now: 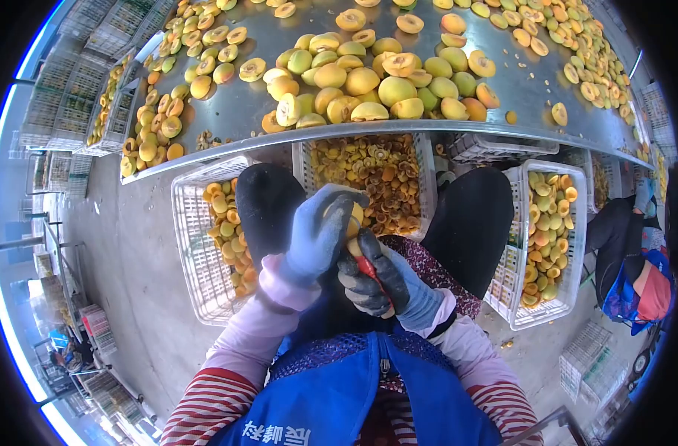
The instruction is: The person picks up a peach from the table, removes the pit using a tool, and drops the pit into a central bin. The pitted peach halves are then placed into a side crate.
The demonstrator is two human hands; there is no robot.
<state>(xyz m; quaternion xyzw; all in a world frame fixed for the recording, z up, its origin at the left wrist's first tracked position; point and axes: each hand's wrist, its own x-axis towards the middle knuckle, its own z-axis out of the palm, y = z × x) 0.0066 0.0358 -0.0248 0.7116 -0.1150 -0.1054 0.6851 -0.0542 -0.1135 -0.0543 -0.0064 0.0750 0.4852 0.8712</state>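
A small yellow peach [353,216] is sitting just above the person's lap, between the knees, and the left hand [316,238] in a grey-blue knitted glove is closing round it from above, gripping it firmly. Just below and touching it, the right hand [376,286] in a dark grey glove is clenching a red-handled tool [365,266], whose tip is hidden against the fruit. A blue apron [331,401] is covering the person's front. On the floor ahead, three white plastic crates are standing: the left crate [186,245] and the right crate [502,290] are holding peach halves, the middle crate [301,160] darker scraps. Above them a grey metal table [227,111] is carrying a heap of whole and halved peaches [383,82]. Another person [629,260] is crouching at the far right.
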